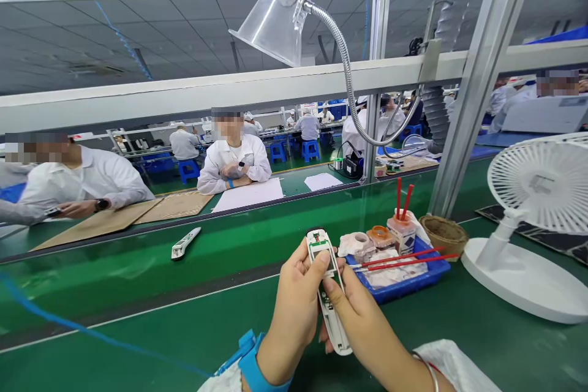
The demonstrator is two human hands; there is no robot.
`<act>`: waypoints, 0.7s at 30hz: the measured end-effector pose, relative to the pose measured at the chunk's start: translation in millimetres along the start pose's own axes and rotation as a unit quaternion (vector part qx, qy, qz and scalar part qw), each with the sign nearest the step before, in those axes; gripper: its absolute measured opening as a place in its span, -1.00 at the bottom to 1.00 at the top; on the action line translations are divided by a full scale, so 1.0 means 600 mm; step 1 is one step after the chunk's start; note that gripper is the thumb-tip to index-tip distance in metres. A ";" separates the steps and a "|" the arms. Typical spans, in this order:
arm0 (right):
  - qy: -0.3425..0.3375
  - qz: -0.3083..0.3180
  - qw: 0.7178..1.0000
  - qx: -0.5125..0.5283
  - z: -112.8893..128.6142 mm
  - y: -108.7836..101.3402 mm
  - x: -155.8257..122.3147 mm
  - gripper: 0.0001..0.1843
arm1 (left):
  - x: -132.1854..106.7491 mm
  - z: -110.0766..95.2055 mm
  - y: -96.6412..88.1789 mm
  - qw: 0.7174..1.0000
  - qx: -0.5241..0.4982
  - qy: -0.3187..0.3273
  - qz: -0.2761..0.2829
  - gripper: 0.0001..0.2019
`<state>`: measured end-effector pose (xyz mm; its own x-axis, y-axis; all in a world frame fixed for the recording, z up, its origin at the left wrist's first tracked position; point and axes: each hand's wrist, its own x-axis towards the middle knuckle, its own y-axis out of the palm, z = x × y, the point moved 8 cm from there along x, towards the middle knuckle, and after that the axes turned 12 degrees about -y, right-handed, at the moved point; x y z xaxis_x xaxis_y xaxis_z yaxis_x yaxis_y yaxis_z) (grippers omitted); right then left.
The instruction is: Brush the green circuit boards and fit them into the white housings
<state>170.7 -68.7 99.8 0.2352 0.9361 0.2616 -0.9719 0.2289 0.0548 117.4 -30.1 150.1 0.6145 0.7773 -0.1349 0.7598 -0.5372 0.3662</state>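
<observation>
Both of my hands hold one long white plastic housing [339, 332], its inner side facing up. A small green circuit board [316, 244] shows in its upper end. My left hand [294, 297] is closed around the left side, with the thumb pressed on the inside near the top. From the right, my right hand [358, 303] grips the middle, its thumb beside the left one. The fingers behind the housing are partly hidden. A blue wrist strap [257, 367] is on my left wrist.
A similar white handheld part [185, 244] lies on the green belt [138, 282]. Right of my hands stand a blue tray [399, 289] with small jars and red-handled brushes [413, 261], a tape roll [443, 234] and a white fan [528, 269]. A clear fume hood [275, 18] hangs above; a co-worker [234, 159] sits opposite.
</observation>
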 end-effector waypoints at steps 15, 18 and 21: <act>-0.351 -0.066 0.863 -0.357 0.122 -0.053 0.000 -0.41 | 0.004 -0.007 0.006 0.993 -0.111 0.005 0.038 -0.52; -0.420 -0.015 0.787 -0.451 0.157 -0.046 -0.006 -0.46 | 0.001 -0.002 0.010 0.993 -0.103 -0.009 0.052 -0.54; -0.449 0.003 0.760 -0.469 0.173 -0.047 -0.009 -0.49 | 0.001 0.002 0.012 0.993 -0.095 -0.015 0.066 -0.49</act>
<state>195.8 -107.8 196.7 -0.2798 0.4746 0.8345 -0.4400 0.7092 -0.5509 123.1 -34.0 151.4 0.7140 0.6928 -0.1007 0.6206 -0.5597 0.5492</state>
